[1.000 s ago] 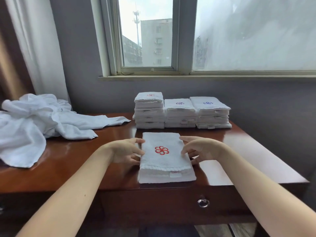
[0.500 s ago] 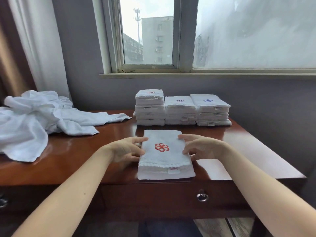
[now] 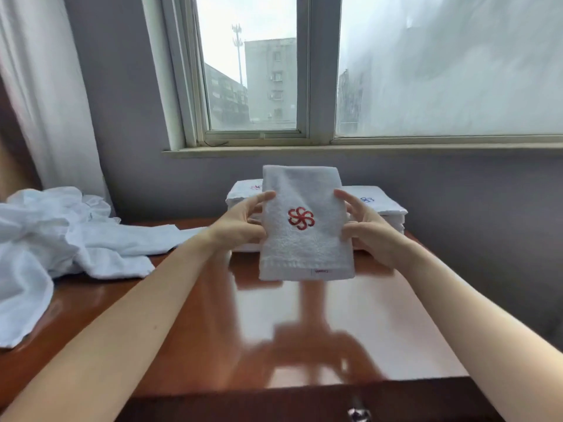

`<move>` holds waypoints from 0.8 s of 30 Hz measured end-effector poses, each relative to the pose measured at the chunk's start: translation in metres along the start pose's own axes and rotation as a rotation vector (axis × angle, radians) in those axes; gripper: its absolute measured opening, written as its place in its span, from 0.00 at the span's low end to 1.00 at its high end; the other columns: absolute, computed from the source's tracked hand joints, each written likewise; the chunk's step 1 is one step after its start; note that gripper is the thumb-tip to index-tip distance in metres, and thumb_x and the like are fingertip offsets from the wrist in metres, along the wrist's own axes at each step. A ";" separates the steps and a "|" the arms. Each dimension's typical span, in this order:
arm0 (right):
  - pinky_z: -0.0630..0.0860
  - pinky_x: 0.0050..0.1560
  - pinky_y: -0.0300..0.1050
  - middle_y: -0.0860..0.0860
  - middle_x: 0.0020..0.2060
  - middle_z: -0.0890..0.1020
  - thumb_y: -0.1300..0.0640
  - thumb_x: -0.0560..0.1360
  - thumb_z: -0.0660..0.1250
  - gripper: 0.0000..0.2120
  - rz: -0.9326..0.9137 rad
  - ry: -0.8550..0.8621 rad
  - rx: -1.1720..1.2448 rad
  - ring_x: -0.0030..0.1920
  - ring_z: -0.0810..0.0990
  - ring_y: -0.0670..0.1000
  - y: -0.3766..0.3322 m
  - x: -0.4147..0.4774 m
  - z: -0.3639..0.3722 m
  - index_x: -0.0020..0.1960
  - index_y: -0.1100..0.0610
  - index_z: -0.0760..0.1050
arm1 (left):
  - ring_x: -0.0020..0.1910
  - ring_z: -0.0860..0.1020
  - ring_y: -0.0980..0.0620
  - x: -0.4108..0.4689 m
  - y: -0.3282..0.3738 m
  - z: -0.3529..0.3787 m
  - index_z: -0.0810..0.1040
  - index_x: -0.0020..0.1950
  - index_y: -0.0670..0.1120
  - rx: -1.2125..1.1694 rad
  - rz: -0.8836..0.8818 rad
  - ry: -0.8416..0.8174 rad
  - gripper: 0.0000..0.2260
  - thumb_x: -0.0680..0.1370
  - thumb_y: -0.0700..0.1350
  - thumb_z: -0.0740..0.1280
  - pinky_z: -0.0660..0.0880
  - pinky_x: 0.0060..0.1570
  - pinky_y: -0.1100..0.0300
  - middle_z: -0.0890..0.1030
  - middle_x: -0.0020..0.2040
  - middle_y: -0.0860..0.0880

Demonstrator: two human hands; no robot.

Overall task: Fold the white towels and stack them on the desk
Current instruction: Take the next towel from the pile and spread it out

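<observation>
Screening the rear stacks [image 3: 384, 210], the folded towel [image 3: 306, 239] hangs right of crumpled towels [image 3: 45, 239]

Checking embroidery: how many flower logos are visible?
3: red logo on the folded towel in the left hand and right hand; red logo, partly hidden, on the left stack; blue logo on the right stack. Others may be hidden.

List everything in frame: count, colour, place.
folded towel: 1, white with red emblem, held above the desk
towel stacks: 2 showing, white, desk's back, partly behind the folded towel
unfolded towels: pile, white, desk's left side
desk: 1, reddish-brown, under the hands
drawer knob: 1, metallic, desk front
window: 1, grey frame, above the stacks
curtain: 1, white, far left
left hand: 1, grips the towel's left edge
right hand: 1, grips the towel's right edge
</observation>
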State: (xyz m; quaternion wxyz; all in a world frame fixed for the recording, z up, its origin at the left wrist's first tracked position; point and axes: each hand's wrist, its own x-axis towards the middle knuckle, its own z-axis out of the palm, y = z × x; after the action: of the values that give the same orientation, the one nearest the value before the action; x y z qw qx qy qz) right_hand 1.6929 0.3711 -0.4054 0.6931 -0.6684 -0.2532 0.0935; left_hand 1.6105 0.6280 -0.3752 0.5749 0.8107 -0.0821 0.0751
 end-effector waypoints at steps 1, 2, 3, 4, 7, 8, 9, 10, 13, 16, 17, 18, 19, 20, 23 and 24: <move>0.78 0.44 0.42 0.48 0.66 0.74 0.74 0.66 0.60 0.41 -0.021 0.029 -0.031 0.57 0.81 0.49 -0.006 0.013 -0.006 0.72 0.43 0.67 | 0.46 0.78 0.51 0.018 0.006 -0.001 0.64 0.76 0.48 0.009 0.015 0.010 0.36 0.72 0.21 0.59 0.77 0.48 0.56 0.73 0.64 0.43; 0.77 0.41 0.39 0.47 0.67 0.73 0.74 0.67 0.59 0.40 -0.036 0.055 -0.052 0.55 0.81 0.46 -0.012 0.028 -0.013 0.72 0.41 0.67 | 0.46 0.78 0.50 0.037 0.011 -0.002 0.64 0.76 0.48 0.011 0.025 0.017 0.36 0.72 0.21 0.59 0.76 0.48 0.55 0.73 0.64 0.44; 0.76 0.40 0.38 0.46 0.68 0.72 0.73 0.67 0.59 0.40 -0.045 0.074 -0.059 0.54 0.80 0.45 -0.017 0.044 -0.021 0.72 0.41 0.67 | 0.46 0.78 0.50 0.056 0.016 -0.003 0.64 0.76 0.48 0.014 0.028 0.019 0.36 0.72 0.22 0.59 0.78 0.47 0.55 0.74 0.64 0.45; 0.77 0.41 0.40 0.47 0.67 0.73 0.71 0.66 0.61 0.40 -0.051 0.086 -0.060 0.52 0.80 0.46 -0.021 0.059 -0.029 0.72 0.41 0.67 | 0.46 0.79 0.51 0.076 0.020 -0.004 0.64 0.76 0.49 0.023 0.030 0.023 0.36 0.72 0.23 0.60 0.78 0.45 0.57 0.74 0.63 0.45; 0.77 0.49 0.47 0.49 0.63 0.77 0.66 0.60 0.62 0.42 -0.043 0.119 -0.041 0.52 0.80 0.48 -0.028 0.104 -0.050 0.73 0.43 0.66 | 0.44 0.81 0.54 0.131 0.028 -0.007 0.64 0.76 0.49 0.046 0.026 0.021 0.36 0.72 0.24 0.61 0.79 0.39 0.61 0.73 0.63 0.44; 0.77 0.48 0.46 0.49 0.62 0.78 0.66 0.60 0.61 0.43 -0.033 0.127 -0.037 0.52 0.80 0.48 -0.029 0.118 -0.055 0.73 0.43 0.66 | 0.43 0.81 0.53 0.148 0.028 -0.008 0.64 0.76 0.48 0.046 0.023 0.019 0.36 0.72 0.24 0.61 0.79 0.39 0.60 0.73 0.64 0.43; 0.78 0.47 0.44 0.48 0.61 0.79 0.66 0.59 0.61 0.43 -0.022 0.136 -0.038 0.52 0.81 0.47 -0.029 0.131 -0.061 0.73 0.44 0.66 | 0.44 0.81 0.52 0.164 0.027 -0.010 0.64 0.76 0.48 0.048 0.017 0.020 0.36 0.72 0.24 0.61 0.80 0.40 0.59 0.72 0.65 0.42; 0.78 0.46 0.44 0.47 0.60 0.79 0.66 0.59 0.61 0.43 -0.011 0.141 -0.041 0.52 0.81 0.46 -0.029 0.143 -0.065 0.73 0.44 0.66 | 0.45 0.80 0.51 0.178 0.026 -0.011 0.64 0.76 0.49 0.051 0.007 0.024 0.36 0.72 0.24 0.61 0.81 0.42 0.57 0.71 0.66 0.41; 0.78 0.49 0.45 0.44 0.56 0.81 0.66 0.58 0.60 0.43 0.028 0.150 -0.046 0.52 0.81 0.46 -0.020 0.177 -0.077 0.72 0.43 0.67 | 0.53 0.79 0.47 0.212 0.014 -0.012 0.65 0.76 0.50 0.062 -0.030 0.035 0.36 0.71 0.24 0.61 0.81 0.45 0.54 0.70 0.67 0.42; 0.77 0.50 0.45 0.42 0.52 0.82 0.65 0.58 0.60 0.43 0.073 0.155 -0.067 0.51 0.82 0.45 -0.005 0.201 -0.087 0.71 0.43 0.68 | 0.59 0.78 0.45 0.237 -0.002 -0.009 0.64 0.76 0.49 0.065 -0.068 0.030 0.36 0.71 0.24 0.61 0.81 0.48 0.53 0.71 0.67 0.42; 0.77 0.49 0.45 0.43 0.53 0.82 0.65 0.57 0.60 0.43 0.088 0.154 -0.074 0.51 0.82 0.45 0.000 0.206 -0.089 0.71 0.43 0.68 | 0.58 0.78 0.46 0.243 -0.007 -0.008 0.65 0.76 0.49 0.069 -0.080 0.028 0.36 0.71 0.25 0.61 0.81 0.46 0.54 0.71 0.66 0.42; 0.77 0.48 0.44 0.43 0.54 0.81 0.66 0.57 0.60 0.43 0.100 0.154 -0.082 0.51 0.82 0.45 0.005 0.209 -0.090 0.71 0.43 0.67 | 0.58 0.78 0.46 0.247 -0.011 -0.007 0.65 0.76 0.49 0.079 -0.090 0.028 0.36 0.71 0.25 0.61 0.81 0.44 0.56 0.72 0.66 0.42; 0.76 0.46 0.44 0.44 0.54 0.80 0.66 0.57 0.60 0.43 0.116 0.155 -0.086 0.50 0.82 0.45 0.011 0.214 -0.092 0.71 0.43 0.68 | 0.57 0.78 0.47 0.251 -0.016 -0.006 0.65 0.76 0.48 0.092 -0.104 0.028 0.36 0.71 0.25 0.61 0.80 0.42 0.57 0.72 0.66 0.42; 0.76 0.46 0.44 0.45 0.55 0.80 0.66 0.57 0.60 0.43 0.131 0.159 -0.089 0.50 0.81 0.46 0.018 0.218 -0.093 0.71 0.43 0.68 | 0.56 0.78 0.47 0.256 -0.020 -0.005 0.65 0.76 0.48 0.108 -0.122 0.031 0.35 0.72 0.25 0.60 0.80 0.40 0.59 0.72 0.65 0.42; 0.76 0.45 0.44 0.46 0.56 0.76 0.67 0.61 0.59 0.40 0.174 0.161 -0.113 0.51 0.79 0.48 0.036 0.226 -0.093 0.70 0.42 0.68 | 0.48 0.78 0.52 0.263 -0.036 -0.002 0.64 0.77 0.47 0.161 -0.180 0.042 0.34 0.73 0.27 0.60 0.76 0.32 0.65 0.73 0.61 0.44; 0.75 0.43 0.43 0.46 0.56 0.75 0.68 0.63 0.59 0.39 0.184 0.162 -0.138 0.51 0.78 0.49 0.039 0.227 -0.090 0.70 0.42 0.68 | 0.44 0.78 0.53 0.265 -0.040 -0.001 0.63 0.77 0.47 0.186 -0.196 0.043 0.34 0.73 0.27 0.60 0.75 0.30 0.66 0.74 0.57 0.46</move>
State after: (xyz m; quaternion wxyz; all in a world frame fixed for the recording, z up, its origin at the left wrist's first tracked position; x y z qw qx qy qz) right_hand 1.9386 0.4015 -0.3903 0.6521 -0.7402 -0.1400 0.0849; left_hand 1.8774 0.6297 -0.3544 0.5032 0.8629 0.0172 0.0434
